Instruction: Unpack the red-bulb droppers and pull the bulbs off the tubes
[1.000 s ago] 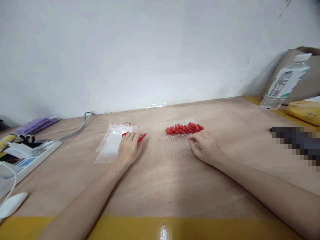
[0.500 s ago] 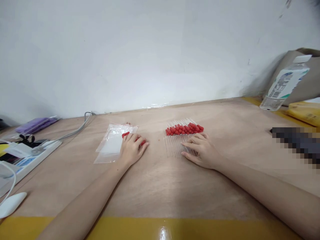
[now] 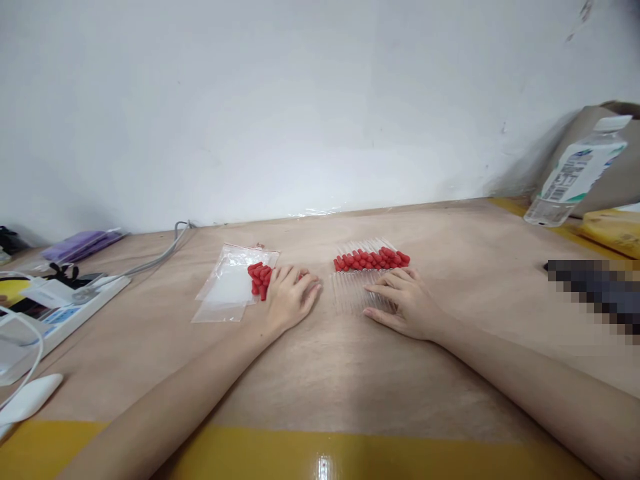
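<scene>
My left hand [image 3: 293,297] rests palm down over the right part of a loose pile of small red rubber caps [image 3: 261,277]. Its fingers are somewhat bent and apart, with red showing between them; what lies under the palm is hidden. My right hand [image 3: 407,303] lies over the right end of a row of thin clear tubes [image 3: 347,290], fingers spread and touching them. Red caps [image 3: 370,260] like the loose ones sit packed side by side along the middle of the tubes. More tubes [image 3: 367,245] point toward the wall behind them.
Flat clear zip bags [image 3: 217,310] lie left of the loose caps. A power strip [image 3: 95,300] with cables and a white object [image 3: 35,397] are at far left, near a purple packet [image 3: 80,245]. A water bottle [image 3: 575,173] and a yellow package [image 3: 610,230] stand at far right.
My left hand has slid to the right, uncovering more red caps on its left; red now shows farther right under its fingers. My right hand has hardly moved.
</scene>
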`<state>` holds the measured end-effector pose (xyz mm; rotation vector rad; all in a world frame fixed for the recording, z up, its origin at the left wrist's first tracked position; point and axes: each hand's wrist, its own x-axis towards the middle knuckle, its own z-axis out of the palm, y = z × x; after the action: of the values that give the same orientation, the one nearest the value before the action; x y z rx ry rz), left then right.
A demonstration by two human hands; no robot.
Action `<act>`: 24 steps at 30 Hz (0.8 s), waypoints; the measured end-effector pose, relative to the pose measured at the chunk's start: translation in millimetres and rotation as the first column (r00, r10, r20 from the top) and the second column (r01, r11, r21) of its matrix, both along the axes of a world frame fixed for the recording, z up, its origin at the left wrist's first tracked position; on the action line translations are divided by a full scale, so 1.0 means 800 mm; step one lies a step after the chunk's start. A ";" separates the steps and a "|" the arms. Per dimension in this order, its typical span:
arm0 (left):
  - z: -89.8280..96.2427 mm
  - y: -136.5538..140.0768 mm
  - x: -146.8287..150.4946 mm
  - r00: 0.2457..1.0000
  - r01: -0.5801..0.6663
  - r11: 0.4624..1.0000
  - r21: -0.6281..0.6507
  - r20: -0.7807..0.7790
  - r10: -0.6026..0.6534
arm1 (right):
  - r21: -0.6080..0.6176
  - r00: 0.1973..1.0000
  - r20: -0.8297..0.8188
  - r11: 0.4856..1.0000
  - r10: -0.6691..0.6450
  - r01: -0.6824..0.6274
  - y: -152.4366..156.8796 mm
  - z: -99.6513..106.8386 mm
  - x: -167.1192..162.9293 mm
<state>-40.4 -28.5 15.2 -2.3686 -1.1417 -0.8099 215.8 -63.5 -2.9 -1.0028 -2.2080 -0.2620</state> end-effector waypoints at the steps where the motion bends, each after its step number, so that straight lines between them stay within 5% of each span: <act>1: 0.001 0.005 0.010 1.000 0.005 1.000 -0.018 0.001 -0.005 | 0.001 1.000 -0.001 1.000 -0.001 0.001 0.000 0.000 0.000; 7: 0.006 0.040 0.076 0.987 -0.023 0.992 -0.124 0.154 0.042 | 0.000 1.000 -0.018 1.000 -0.016 0.016 0.000 0.001 0.001; 12: 0.000 0.055 0.094 0.975 -0.030 0.984 -0.175 0.212 0.068 | 0.004 1.000 -0.024 1.000 -0.007 0.007 0.000 0.000 0.000; 19: 0.002 0.044 0.088 0.894 -0.029 0.973 -0.229 0.429 0.128 | 0.006 0.999 -0.046 1.000 -0.010 0.010 0.000 0.000 0.000; 24: 0.001 0.009 0.043 0.912 0.073 0.982 -0.174 0.411 0.005 | 0.067 0.983 -0.177 0.996 -0.042 0.055 0.000 -0.001 -0.001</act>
<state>-6.1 -21.2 16.1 -2.4408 -1.3929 -1.3131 215.4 -63.8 -3.5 -1.0024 -2.0035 -0.2622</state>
